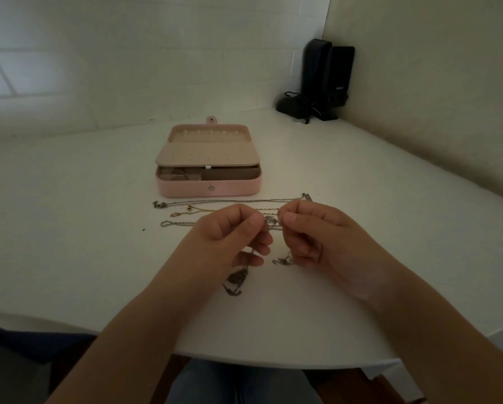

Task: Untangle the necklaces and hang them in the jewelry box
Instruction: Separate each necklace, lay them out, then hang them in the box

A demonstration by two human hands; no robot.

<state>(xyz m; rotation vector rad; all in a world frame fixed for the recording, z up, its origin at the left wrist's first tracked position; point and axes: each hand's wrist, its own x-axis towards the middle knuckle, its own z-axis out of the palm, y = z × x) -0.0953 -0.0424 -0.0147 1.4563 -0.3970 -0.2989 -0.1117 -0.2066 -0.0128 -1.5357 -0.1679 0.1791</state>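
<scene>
A pink jewelry box (209,189) stands open in the middle of the white table, its lid laid back with a row of pegs inside. Three straightened necklaces (221,203) lie in rows in front of the box. My left hand (233,234) and my right hand (311,231) are raised close together just above the table, both pinching one thin silver necklace (269,221) between thumb and forefinger. Its loose ends hang down to the table, a bunched part (236,279) under my left hand and a clasp end (283,260) under my right.
A black speaker with a stand and cables (323,83) sits in the far right corner against the wall. The table's (69,228) rounded front edge runs just below my forearms. A dark chair edge (17,339) shows at lower left.
</scene>
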